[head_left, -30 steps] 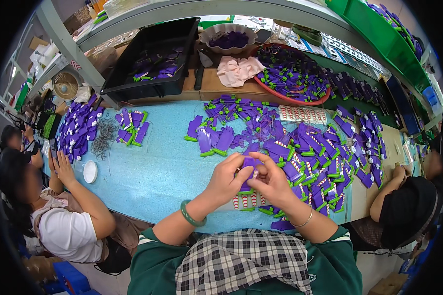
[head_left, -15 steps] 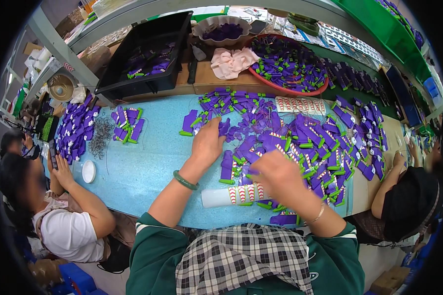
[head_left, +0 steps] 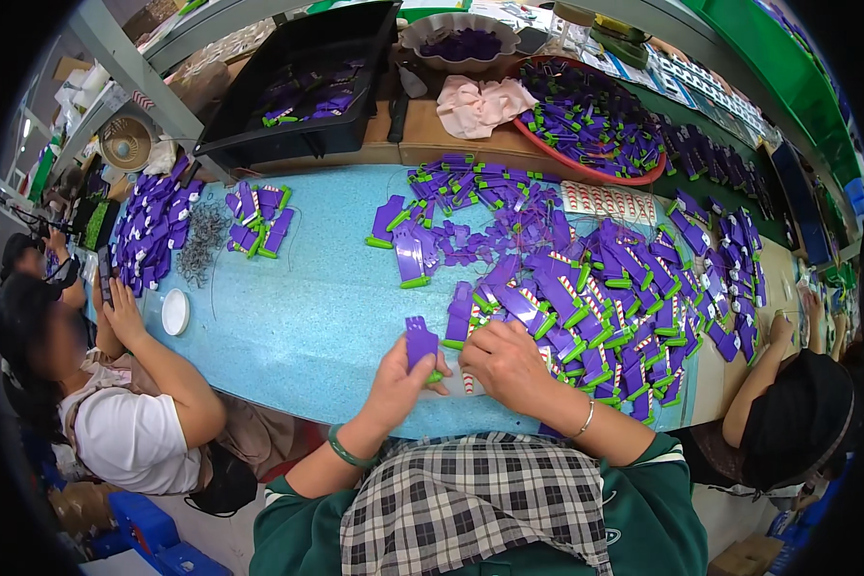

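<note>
item, left hand [head_left: 400,384] — grasping one purple piece [head_left: 419,338] between your thumb and fingers, near the desk's [head_left: 298,326] near edge.
item, right hand [head_left: 511,367] — fingers bent and bunched; whether they pinch anything cannot be told, since your knuckles hide the tips.
item, chief relation: the purple piece lies just left of your right hand, apart from it; your left hand is nearer, being in contact. long axis runs roughly from near edge to far edge, green end toward you.
item, one red-striped strip [head_left: 468,382], partly hidden, beside your right fingertips.
item, one heap of purple-and-green pieces [head_left: 586,307], beyond your right hand and spread toward the desk's right edge.
</note>
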The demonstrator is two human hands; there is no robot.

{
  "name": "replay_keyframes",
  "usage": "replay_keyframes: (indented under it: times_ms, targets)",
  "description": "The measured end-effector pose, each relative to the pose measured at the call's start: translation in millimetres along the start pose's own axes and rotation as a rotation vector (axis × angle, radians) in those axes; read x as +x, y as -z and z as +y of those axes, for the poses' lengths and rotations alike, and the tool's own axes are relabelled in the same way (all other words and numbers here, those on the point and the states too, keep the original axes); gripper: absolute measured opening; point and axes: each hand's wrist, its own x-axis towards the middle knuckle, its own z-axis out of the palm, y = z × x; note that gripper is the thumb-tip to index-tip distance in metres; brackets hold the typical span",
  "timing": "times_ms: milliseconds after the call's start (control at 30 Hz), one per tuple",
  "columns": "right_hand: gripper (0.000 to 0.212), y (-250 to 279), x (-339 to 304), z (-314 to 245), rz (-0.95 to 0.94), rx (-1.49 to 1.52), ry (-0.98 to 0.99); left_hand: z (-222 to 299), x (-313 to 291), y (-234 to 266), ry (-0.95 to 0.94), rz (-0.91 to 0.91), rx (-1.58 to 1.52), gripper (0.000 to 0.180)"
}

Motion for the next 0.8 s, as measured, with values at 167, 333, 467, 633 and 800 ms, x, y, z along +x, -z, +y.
replay_keyframes:
  times_ms: [167, 333, 467, 633, 800]
  targets:
    - [0.01, 23, 7, 6, -0.044, 0.772, -0.367, -1, 5, 0, 0.019, -0.081, 0.074, 0.016]
    - [0.01, 47, 18, 1, -0.062, 0.537, -0.241, 29, 7, -9, -0.018, -0.197, 0.27, 0.012]
    - [0.014, 47, 25, -21, 0.316, 0.534, -0.223, 37, 10, -16, -0.075, -0.112, 0.135, 0.01]
    - [0.016, 28, 16, -14, 0.165, 0.729, -0.307, 36, 10, -15, -0.114, -0.162, 0.017, 0.014]
    - [0.013, 19, 15, -14, 0.236, 0.935, -0.421, 43, 7, -29, -0.012, -0.102, -0.277, 0.04]
